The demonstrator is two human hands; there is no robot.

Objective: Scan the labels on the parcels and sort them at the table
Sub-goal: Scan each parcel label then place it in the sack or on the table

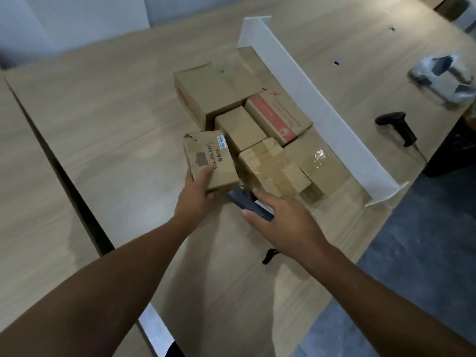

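A small cardboard parcel [210, 157] printed "175*95*115" sits at the near left of a cluster of parcels on the wooden table [116, 119]. My left hand [198, 195] grips its near end, thumb on top. My right hand [280, 217] holds a dark handheld scanner [247, 202], its head pointing toward that parcel. Behind stand a taped parcel [273, 167], a plain small box [239, 127], a red-printed box [279, 117] and a large box [216, 90].
A white divider wall [309, 99] runs along the right of the parcels. Beyond it lie a second black scanner [398, 126] and a grey plastic-wrapped bundle [444, 78]. A dark seam [64, 171] splits the table at left. Grey floor is at lower right.
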